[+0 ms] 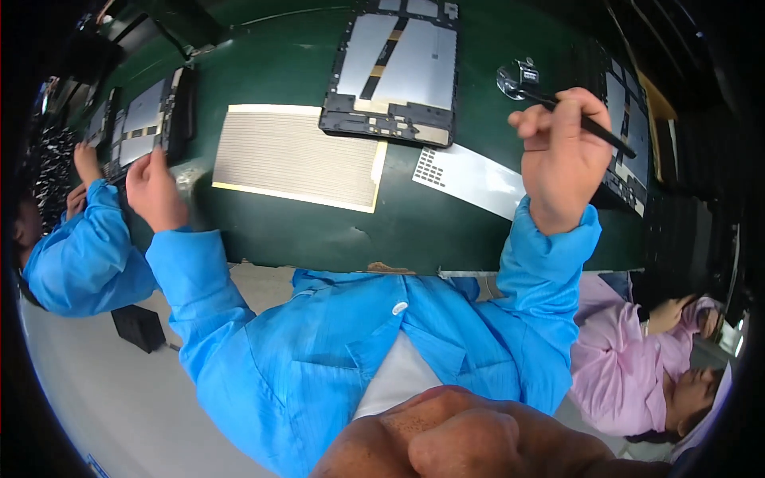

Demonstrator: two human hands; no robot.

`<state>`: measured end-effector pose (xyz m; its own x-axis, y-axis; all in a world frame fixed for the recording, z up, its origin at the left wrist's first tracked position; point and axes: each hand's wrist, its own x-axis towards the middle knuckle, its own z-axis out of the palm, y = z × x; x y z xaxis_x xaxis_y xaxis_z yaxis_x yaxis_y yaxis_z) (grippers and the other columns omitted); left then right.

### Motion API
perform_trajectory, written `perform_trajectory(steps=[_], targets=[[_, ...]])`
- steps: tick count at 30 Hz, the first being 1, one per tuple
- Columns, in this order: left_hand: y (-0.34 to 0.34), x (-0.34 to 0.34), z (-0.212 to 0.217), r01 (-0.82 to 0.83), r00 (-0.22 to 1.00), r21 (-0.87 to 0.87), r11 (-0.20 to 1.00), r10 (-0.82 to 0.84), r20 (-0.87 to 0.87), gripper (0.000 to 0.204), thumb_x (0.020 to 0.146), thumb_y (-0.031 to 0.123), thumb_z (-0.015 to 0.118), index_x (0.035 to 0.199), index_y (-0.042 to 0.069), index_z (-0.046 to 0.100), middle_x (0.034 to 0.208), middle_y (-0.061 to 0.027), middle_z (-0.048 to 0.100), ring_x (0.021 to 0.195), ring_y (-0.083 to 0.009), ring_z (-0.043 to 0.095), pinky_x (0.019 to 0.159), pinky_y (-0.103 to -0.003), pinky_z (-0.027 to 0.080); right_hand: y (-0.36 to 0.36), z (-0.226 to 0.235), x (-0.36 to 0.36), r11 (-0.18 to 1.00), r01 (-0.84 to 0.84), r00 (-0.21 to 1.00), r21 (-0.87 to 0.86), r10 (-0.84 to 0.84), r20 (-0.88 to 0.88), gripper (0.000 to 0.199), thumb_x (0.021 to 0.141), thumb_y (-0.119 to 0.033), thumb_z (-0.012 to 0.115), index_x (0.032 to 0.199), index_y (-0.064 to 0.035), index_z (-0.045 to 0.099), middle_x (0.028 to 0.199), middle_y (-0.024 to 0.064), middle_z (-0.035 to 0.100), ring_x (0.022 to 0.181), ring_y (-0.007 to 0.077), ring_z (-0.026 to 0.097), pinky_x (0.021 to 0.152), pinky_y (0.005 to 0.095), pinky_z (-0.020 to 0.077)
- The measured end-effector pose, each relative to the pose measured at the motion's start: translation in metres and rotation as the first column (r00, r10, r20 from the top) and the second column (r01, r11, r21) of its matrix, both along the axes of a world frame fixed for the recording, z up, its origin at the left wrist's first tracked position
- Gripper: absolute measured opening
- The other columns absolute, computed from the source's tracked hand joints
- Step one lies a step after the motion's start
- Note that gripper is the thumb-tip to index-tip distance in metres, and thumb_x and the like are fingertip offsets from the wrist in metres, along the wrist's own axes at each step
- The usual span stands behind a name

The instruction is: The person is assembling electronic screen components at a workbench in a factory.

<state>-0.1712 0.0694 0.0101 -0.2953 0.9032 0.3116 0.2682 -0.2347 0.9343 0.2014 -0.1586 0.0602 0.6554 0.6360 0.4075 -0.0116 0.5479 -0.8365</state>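
My right hand [564, 151] is closed around black tweezers [594, 130], whose tips point toward a small dark component [526, 74] on a clear round piece [508, 82]. At the left, my left hand [157, 191] has its fingers curled together by the near edge of an opened tablet [143, 123]. What those fingers grip, if anything, is hidden. Between my hands, at the far side, lies another opened tablet [398, 68], its silver interior crossed by a dark flat cable [384, 57].
A striped sheet [299, 155] and a white sticker sheet [470, 179] lie by the middle tablet on the green table [295, 239]. Another opened tablet [625, 135] is at the right. A co-worker's blue sleeve [88, 255] is at left; a person in pink [621, 358] sits at right.
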Motion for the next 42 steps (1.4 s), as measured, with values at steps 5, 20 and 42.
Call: perform_trajectory(steps=[5, 20, 42], targets=[[-0.092, 0.129, 0.024, 0.980, 0.192, 0.122, 0.157, -0.579, -0.792, 0.028, 0.070, 0.011, 0.070, 0.095, 0.004, 0.060, 0.084, -0.0100, 0.059, 0.074, -0.0250, 0.058, 0.068, -0.036, 0.047, -0.022, -0.021, -0.013, 0.918, -0.192, 0.981, -0.348, 0.188, -0.044, 0.009, 0.090, -0.006, 0.056, 0.095, 0.0006, 0.051, 0.087, 0.0079, 0.058, 0.076, 0.0158, 0.063, 0.066, 0.0279, 0.0537], [-0.134, 0.185, -0.001, 0.977, -0.089, -0.195, 0.091, -0.653, -0.752, 0.042, 0.068, 0.018, 0.070, 0.105, 0.002, 0.059, 0.116, -0.0103, 0.055, 0.111, -0.0266, 0.050, 0.090, -0.038, 0.039, -0.032, -0.061, -0.021, 0.767, -0.044, 0.980, -0.640, 0.159, 0.123, 0.015, 0.082, -0.003, 0.066, 0.089, 0.0002, 0.053, 0.079, 0.0063, 0.058, 0.071, 0.0096, 0.056, 0.061, 0.0228, 0.0467], [-0.093, 0.162, 0.012, 0.938, 0.309, 0.137, 0.319, -0.583, -0.752, 0.029, 0.063, 0.001, 0.071, 0.091, -0.001, 0.062, 0.100, -0.0147, 0.057, 0.096, -0.0343, 0.055, 0.084, -0.043, 0.046, 0.031, -0.030, -0.042, 0.888, -0.137, 0.964, -0.438, 0.222, 0.148, 0.010, 0.082, 0.001, 0.064, 0.087, 0.0016, 0.055, 0.079, 0.0066, 0.057, 0.075, 0.0128, 0.061, 0.062, 0.0230, 0.0485]])
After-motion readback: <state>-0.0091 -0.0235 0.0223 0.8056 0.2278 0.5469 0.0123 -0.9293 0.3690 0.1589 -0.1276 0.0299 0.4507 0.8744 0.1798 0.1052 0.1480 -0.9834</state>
